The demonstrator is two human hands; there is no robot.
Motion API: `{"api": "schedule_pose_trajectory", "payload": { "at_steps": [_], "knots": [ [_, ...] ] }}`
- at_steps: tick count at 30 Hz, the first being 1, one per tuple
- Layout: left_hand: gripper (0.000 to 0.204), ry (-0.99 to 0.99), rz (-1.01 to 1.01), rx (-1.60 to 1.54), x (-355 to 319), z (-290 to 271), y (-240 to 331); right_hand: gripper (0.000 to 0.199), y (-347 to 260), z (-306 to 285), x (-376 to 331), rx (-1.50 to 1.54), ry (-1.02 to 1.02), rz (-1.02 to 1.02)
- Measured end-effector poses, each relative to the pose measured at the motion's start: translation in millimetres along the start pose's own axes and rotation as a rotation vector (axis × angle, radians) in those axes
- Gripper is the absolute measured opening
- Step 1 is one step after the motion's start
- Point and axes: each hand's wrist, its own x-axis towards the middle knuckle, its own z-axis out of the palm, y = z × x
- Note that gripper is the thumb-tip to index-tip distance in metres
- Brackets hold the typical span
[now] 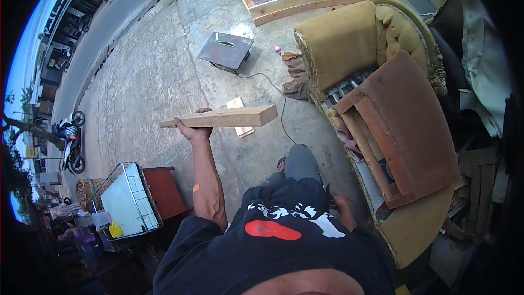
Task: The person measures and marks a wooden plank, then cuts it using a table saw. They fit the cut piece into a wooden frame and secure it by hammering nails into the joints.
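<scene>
The fingers of the left hand are wrapped around a wooden beam, gripping it left of its middle and holding it raised above the concrete floor, in front of the torso. The right hand is low beside the body, partly hidden; whether its fingers are closed cannot be told. Behind the beam, pale boards lie on the floor; farther off stands a dark-topped box with a cord. At right is a worn yellow sofa bearing a brown upholstered panel; beyond, a wooden frame.
</scene>
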Motion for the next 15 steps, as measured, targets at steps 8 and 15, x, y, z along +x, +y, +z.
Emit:
{"api": "schedule_pose_trajectory", "payload": {
  "at_steps": [8, 15],
  "knots": [
    [0.089, 0.195, 0.047, -0.076, 87, -14, -29, 0.029, -98, -28, 74, 0.336, 0.239, 0.083],
    [0.091, 0.222, 0.376, -0.139, 153, 55, -30, 0.036, -415, -21, 120, -0.179, 0.056, -0.27]
  ]
}}
